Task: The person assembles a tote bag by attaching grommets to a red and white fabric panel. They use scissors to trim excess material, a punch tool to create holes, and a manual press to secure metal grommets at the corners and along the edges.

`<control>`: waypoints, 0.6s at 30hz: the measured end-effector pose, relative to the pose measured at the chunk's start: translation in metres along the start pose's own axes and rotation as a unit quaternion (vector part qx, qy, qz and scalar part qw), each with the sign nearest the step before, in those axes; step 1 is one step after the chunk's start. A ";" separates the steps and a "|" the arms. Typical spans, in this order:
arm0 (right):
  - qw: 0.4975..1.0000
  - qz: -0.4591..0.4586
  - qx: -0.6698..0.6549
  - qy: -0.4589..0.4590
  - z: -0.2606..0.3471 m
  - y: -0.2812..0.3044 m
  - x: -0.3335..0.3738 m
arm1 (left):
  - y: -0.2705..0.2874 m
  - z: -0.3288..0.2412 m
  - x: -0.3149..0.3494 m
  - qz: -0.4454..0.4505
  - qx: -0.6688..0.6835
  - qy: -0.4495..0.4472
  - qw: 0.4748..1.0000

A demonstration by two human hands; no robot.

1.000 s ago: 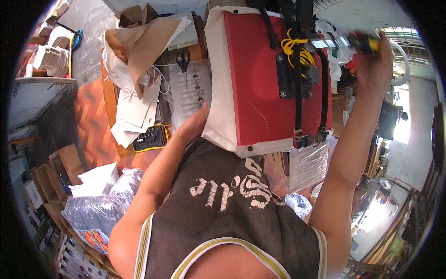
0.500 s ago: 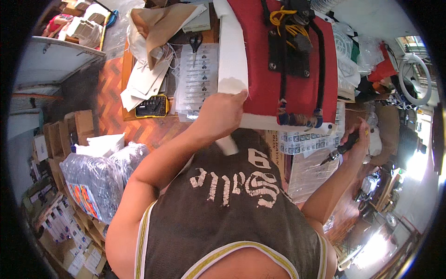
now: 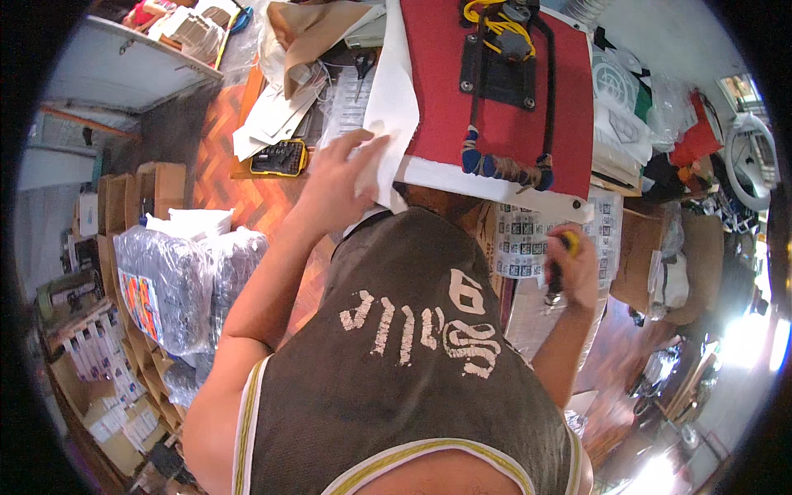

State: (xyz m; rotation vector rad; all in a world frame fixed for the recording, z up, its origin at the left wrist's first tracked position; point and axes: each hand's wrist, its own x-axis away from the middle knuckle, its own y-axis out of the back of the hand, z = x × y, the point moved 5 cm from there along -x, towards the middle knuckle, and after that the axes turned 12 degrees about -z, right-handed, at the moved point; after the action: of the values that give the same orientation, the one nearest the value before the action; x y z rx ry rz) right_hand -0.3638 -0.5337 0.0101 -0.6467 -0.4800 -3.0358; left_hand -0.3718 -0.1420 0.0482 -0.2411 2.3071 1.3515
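My left hand (image 3: 338, 181) lies with fingers spread against a loose white flap (image 3: 394, 103) along the left side of a red panel (image 3: 433, 91). My right hand (image 3: 582, 268) is wrapped round a screwdriver-like tool (image 3: 553, 276) with a black and yellow handle, its metal end pointing down. That tool is near the panel's front right corner, apart from it. On the red face stand a black tube frame (image 3: 549, 107), its near bar wound with cord (image 3: 507, 171), a black plate (image 3: 499, 78) and a yellow cord (image 3: 507, 41). A white border (image 3: 441, 175) runs along the near edge.
Left of the panel lie scissors (image 3: 364, 66), cards (image 3: 276, 115) and a yellow-edged bit case (image 3: 279, 157). Plastic-wrapped bundles (image 3: 165, 272) stand at the lower left. Beneath the panel's right corner are printed sheets (image 3: 520, 239); an open carton (image 3: 701, 272) stands farther right.
My left hand has loosened its pinch and moved left with the white flap, which now bends outward. My right hand has come inward and the tool has turned more upright. The view has shifted slightly.
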 end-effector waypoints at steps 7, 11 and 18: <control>0.964 0.148 0.121 0.186 0.001 -0.092 0.027 | -0.009 0.035 0.032 -0.139 0.016 0.052 0.989; 0.963 0.135 0.157 0.170 -0.003 -0.101 0.040 | -0.005 0.108 0.076 -0.272 0.238 0.412 0.836; 0.951 0.118 0.201 0.205 -0.009 -0.113 0.049 | -0.018 0.162 0.119 -0.255 0.272 0.530 0.762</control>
State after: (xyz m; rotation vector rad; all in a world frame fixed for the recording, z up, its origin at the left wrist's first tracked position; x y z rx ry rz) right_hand -0.4196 -0.4258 -0.0119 -0.0451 -0.8875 -2.6185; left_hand -0.4231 -0.0020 -0.0887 -1.6308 2.9649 0.1432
